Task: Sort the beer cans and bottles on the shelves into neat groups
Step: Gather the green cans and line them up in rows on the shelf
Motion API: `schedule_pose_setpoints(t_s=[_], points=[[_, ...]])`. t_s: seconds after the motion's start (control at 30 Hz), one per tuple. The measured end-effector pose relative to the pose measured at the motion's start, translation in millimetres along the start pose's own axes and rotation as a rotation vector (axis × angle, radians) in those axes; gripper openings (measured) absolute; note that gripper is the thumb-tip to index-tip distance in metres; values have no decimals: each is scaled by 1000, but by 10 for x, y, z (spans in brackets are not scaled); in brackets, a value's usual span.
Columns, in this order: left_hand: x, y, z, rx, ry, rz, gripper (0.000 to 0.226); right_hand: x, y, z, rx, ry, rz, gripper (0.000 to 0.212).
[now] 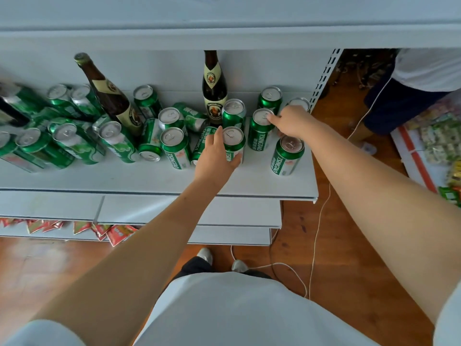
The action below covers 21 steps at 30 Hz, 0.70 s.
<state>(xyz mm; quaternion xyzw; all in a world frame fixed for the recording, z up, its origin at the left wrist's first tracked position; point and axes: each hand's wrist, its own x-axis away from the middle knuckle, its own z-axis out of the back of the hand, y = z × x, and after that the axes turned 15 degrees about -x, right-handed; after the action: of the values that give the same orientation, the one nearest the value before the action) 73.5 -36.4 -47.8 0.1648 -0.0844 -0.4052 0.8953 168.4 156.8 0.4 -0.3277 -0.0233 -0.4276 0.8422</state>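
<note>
Several green Tsingtao beer cans stand or lie on a white shelf (149, 181). My left hand (214, 156) wraps around an upright can (234, 141) near the shelf's middle. My right hand (290, 122) touches the top and side of another upright can (260, 128) to the right. One more upright can (287, 156) stands at the front right. A brown bottle (214, 88) is upright at the back. A second brown bottle (109, 96) leans among the cans on the left. Some cans on the left lie tipped over (149, 141).
The shelf ends at a perforated upright (324, 76) on the right. Lower shelves hold red snack packets (117, 232). A white cable (316, 233) runs over the wooden floor. Another person (409, 91) stands at the far right beside packaged goods (434, 143).
</note>
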Motion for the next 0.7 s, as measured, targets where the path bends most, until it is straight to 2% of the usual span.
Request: schedule_pose_setpoints(t_s=[0.1, 0.2, 0.27, 0.4, 0.53, 0.7], points=[[-47, 28, -14, 11, -25, 47, 75, 258, -3, 45, 160, 140, 20, 67], [-80, 46, -29, 51, 7, 83, 63, 518, 174, -26, 265, -3, 28, 67], [-84, 93, -43, 56, 7, 77, 63, 587, 321, -87, 197, -14, 37, 63], [-74, 262, -91, 39, -24, 36, 65, 585, 405, -94, 80, 150, 19, 76], [-66, 429, -151, 54, -35, -14, 65, 582, 510, -96, -47, 279, 29, 71], [-73, 469, -189, 125, -63, -43, 66, 511, 584, -120, -126, 279, 100, 66]])
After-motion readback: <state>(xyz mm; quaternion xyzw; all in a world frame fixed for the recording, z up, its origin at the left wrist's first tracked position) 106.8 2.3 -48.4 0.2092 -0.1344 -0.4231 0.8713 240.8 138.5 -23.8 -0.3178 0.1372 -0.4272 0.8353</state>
